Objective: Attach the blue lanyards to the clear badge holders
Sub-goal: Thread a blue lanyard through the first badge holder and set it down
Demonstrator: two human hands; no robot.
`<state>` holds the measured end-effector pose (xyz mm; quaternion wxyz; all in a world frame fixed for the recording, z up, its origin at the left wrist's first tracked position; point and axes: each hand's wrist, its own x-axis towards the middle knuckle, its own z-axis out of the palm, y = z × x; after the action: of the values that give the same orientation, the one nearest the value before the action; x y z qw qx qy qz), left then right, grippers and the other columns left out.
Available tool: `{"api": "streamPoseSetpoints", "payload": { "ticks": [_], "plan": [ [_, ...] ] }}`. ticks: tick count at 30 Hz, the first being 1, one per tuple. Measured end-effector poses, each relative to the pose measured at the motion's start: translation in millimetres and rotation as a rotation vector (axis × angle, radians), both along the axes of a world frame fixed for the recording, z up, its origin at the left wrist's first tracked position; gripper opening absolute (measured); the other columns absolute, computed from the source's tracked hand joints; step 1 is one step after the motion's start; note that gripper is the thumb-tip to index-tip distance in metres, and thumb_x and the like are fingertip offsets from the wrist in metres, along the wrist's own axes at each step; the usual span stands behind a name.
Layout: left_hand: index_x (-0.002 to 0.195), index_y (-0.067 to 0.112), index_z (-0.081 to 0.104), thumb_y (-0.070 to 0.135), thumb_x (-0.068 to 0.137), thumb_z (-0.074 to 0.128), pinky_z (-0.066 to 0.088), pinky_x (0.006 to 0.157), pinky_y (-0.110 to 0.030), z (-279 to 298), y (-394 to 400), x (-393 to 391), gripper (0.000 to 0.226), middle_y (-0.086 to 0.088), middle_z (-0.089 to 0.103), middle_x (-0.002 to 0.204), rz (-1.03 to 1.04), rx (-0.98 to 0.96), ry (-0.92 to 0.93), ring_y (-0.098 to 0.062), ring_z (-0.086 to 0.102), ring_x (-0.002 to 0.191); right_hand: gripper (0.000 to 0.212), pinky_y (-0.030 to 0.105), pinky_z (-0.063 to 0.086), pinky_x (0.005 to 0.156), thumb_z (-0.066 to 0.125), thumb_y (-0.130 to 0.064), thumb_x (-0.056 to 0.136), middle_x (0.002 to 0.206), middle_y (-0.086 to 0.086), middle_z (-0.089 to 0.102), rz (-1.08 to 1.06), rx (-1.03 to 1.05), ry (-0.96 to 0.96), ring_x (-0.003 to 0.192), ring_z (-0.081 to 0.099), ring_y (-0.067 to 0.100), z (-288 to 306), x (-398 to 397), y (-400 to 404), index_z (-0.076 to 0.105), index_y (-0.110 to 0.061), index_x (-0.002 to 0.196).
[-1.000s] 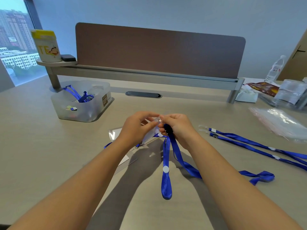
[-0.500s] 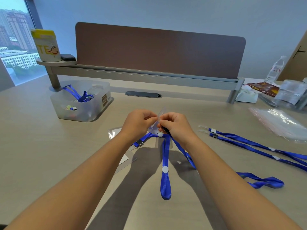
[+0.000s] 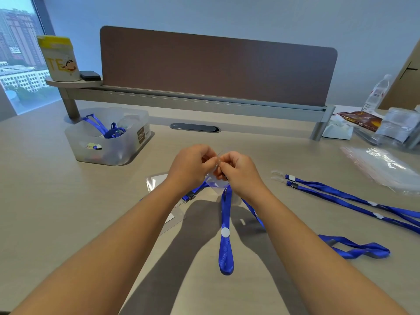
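Observation:
My left hand (image 3: pixel 189 165) and my right hand (image 3: pixel 238 171) meet above the middle of the desk, fingertips touching. Between them is a clear badge holder (image 3: pixel 214 179), pinched by my left hand at its top edge. My right hand grips the clip end of a blue lanyard (image 3: pixel 226 226), whose loop with a white round button hangs down to the desk. The clip itself is hidden by my fingers. Another lanyard end with a metal clip (image 3: pixel 189 196) lies under my left wrist, on more clear holders (image 3: pixel 156 181).
Two more blue lanyards (image 3: pixel 341 196) lie at the right beside a pile of clear sleeves (image 3: pixel 384 169). A translucent bin (image 3: pixel 109 142) with lanyards stands at the left. A desk divider (image 3: pixel 218 69), a water bottle (image 3: pixel 376 93) and packets are at the back.
Both hands have lifted slightly and moved away from me with the holder and lanyard. The lanyard's trailing loop at the right has slid further right.

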<state>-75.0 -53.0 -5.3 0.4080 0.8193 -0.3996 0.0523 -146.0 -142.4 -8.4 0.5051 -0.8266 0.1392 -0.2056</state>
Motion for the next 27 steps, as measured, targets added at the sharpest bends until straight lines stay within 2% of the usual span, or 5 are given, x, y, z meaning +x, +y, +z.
{"api": "streamPoseSetpoints", "payload": {
  "ticks": [10, 15, 19, 25, 27],
  "plan": [
    [0.108, 0.008, 0.053, 0.014, 0.079, 0.060, 0.042, 0.068, -0.014, -12, 6, 3, 0.030, -0.005, 0.057, 0.098, -0.054, -0.203, 0.208, -0.015, 0.053, 0.087, 0.018, 0.021, 0.045, 0.054, 0.043, -0.011, 0.094, 0.070, 0.001, 0.052, 0.015, 0.214, 0.004, 0.054, 0.050, 0.010, 5, 3, -6, 0.054, -0.019, 0.081],
    [0.095, 0.004, 0.058, 0.006, 0.082, 0.054, 0.040, 0.054, -0.004, -10, 9, 7, 0.013, -0.003, 0.055, 0.088, 0.099, -0.279, 0.104, -0.016, 0.050, 0.077, 0.005, 0.014, 0.038, 0.044, 0.050, -0.008, 0.090, 0.069, 0.000, 0.047, 0.015, 0.238, 0.029, 0.050, 0.041, 0.010, 6, 5, -6, 0.052, -0.009, 0.095],
    [0.097, 0.003, 0.059, 0.002, 0.084, 0.050, 0.037, 0.059, -0.012, -3, 10, 7, 0.016, -0.006, 0.056, 0.091, 0.160, -0.322, 0.028, -0.017, 0.047, 0.081, 0.032, 0.020, 0.041, 0.055, 0.058, -0.004, 0.083, 0.083, 0.001, 0.046, -0.051, 0.159, 0.097, 0.064, 0.047, 0.010, 2, 4, -9, 0.046, -0.011, 0.112],
    [0.095, 0.002, 0.059, -0.002, 0.083, 0.048, 0.040, 0.062, -0.019, 3, 14, 9, 0.017, -0.020, 0.063, 0.097, 0.182, -0.341, 0.004, -0.019, 0.047, 0.078, 0.021, 0.036, 0.051, 0.080, 0.048, -0.001, 0.086, 0.089, 0.001, 0.053, -0.221, -0.176, 0.129, 0.084, 0.054, 0.020, -2, -8, -21, 0.056, -0.005, 0.105],
    [0.094, 0.002, 0.060, -0.001, 0.083, 0.048, 0.040, 0.061, -0.022, 4, 11, 12, 0.016, -0.020, 0.063, 0.096, 0.176, -0.344, -0.006, -0.019, 0.047, 0.077, 0.018, 0.035, 0.047, 0.073, 0.045, -0.006, 0.088, 0.085, 0.004, 0.054, -0.289, -0.293, 0.156, 0.076, 0.051, 0.018, -3, -9, -31, 0.059, -0.003, 0.101]
  ]
}}
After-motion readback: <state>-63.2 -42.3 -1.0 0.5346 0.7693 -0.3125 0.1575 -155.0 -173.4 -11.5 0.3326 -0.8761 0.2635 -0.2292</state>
